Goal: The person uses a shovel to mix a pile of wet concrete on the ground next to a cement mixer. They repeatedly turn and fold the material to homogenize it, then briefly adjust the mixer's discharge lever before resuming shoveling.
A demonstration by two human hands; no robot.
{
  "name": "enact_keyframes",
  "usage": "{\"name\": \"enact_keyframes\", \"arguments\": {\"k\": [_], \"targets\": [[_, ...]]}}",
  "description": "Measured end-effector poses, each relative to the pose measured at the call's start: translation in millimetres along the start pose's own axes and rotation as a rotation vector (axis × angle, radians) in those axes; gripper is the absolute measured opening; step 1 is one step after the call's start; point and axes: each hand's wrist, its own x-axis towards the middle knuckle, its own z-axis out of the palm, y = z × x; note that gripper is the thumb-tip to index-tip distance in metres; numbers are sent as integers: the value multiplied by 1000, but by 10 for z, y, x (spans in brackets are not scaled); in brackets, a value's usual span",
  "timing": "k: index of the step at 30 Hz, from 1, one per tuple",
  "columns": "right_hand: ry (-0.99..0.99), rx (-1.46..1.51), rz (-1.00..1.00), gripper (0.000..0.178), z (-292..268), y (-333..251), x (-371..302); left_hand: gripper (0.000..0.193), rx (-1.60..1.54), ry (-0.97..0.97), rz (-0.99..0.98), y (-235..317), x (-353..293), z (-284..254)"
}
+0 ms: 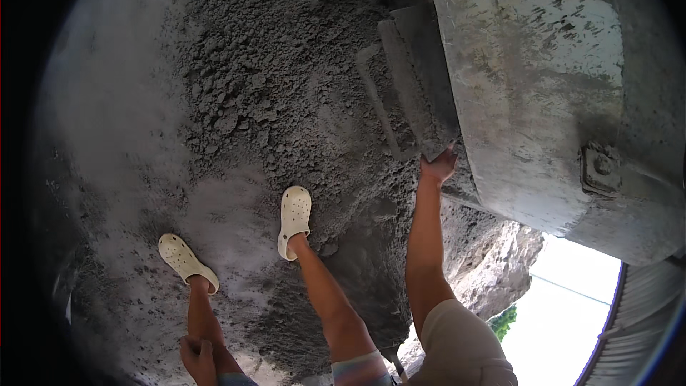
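My right hand (439, 165) reaches down to the near end of a long tray-like tool (407, 75) caked in grey dust, with a bar handle (376, 100) along its left side. Thumb and forefinger lie on either side of that end, so the hand appears to grip it; the other fingers are hidden. Grey crumbly mix (243, 78) is heaped left of the tool. My left hand (199, 359) is beside my left leg at the lower edge, fingers curled and no object visible in it.
A large pale, stained metal drum or panel (529, 64) with a bolted lug (602, 169) stands close on the right. My feet wear cream clogs (295, 213) on the dusty floor (107, 100). Rough rock (500, 271) and corrugated sheeting (647, 314) are at the lower right.
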Motion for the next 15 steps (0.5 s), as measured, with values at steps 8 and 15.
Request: {"name": "enact_keyframes", "arguments": {"k": [8, 15], "targets": [[-173, -109, -82, 52, -104, -37, -112, 17, 416, 83, 93, 262, 7, 277], [-22, 420, 216, 54, 185, -112, -193, 78, -656, -546, 407, 3540, 753, 2180]]}}
